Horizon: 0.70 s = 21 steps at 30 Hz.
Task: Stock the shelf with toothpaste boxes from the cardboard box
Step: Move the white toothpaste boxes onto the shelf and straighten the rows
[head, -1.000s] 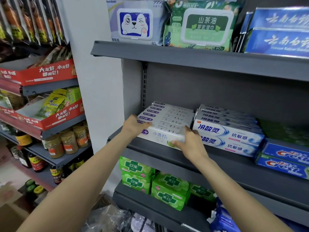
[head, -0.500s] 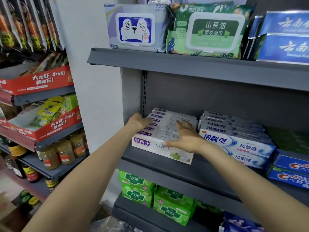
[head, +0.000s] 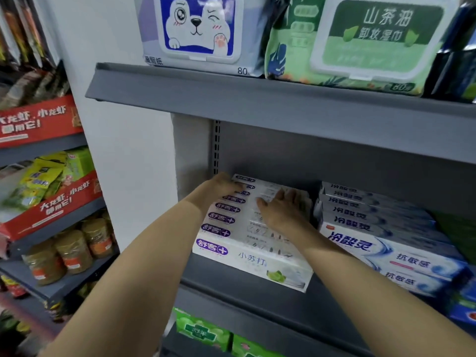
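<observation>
A row of white toothpaste boxes (head: 244, 256) with purple logos lies on the grey middle shelf (head: 257, 307), one behind another, at its left end. My left hand (head: 221, 186) is cupped over the left ends of the rear boxes, close to the shelf's back wall. On top of the row, towards its right side, my right hand (head: 280, 212) lies flat with fingers spread. The cardboard box is out of view.
Blue-and-white toothpaste boxes (head: 391, 243) are stacked directly right of the row. Wet-wipe packs (head: 195, 34) sit on the shelf above (head: 257, 99), and green boxes (head: 201, 331) on the one below. A neighbouring rack at left holds red snack trays (head: 51, 202) and jars (head: 72, 251).
Both hands have left the front box and slid back along the row: the left to the rear boxes' ends, the right onto the top. The view has closed in on the shelf.
</observation>
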Available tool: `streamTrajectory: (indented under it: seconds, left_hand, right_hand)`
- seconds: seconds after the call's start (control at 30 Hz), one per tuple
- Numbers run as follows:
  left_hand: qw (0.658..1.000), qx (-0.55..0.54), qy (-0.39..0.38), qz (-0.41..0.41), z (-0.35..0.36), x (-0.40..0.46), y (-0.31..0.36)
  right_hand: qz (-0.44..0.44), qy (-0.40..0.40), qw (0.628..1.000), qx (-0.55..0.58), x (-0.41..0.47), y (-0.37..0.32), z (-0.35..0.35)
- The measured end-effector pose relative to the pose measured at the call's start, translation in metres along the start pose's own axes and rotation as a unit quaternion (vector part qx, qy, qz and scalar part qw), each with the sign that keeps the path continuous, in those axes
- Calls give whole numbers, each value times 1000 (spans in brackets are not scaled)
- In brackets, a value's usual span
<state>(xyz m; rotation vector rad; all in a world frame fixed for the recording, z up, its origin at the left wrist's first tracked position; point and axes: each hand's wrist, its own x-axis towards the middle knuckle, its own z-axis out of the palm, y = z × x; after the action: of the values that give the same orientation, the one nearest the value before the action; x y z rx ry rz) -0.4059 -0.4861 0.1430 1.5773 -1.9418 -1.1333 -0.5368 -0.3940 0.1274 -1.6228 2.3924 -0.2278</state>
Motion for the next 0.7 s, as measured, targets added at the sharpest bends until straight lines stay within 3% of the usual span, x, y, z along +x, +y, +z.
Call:
streamTrajectory:
  seconds: [0.3,0.5,0.7]
  left_hand:
    - [998,-52,1,39,1,8,-12]
    - [1000,-1,-1,30,-1,13,-10]
    - [998,36,47,28,3,18,-8]
  right_hand:
    - [-31,3,999,-20,7,1,-1]
    - [-19,3,1000,-22,12,-1,0]
    - [-23,-8,1000,-14,11,-1,-2]
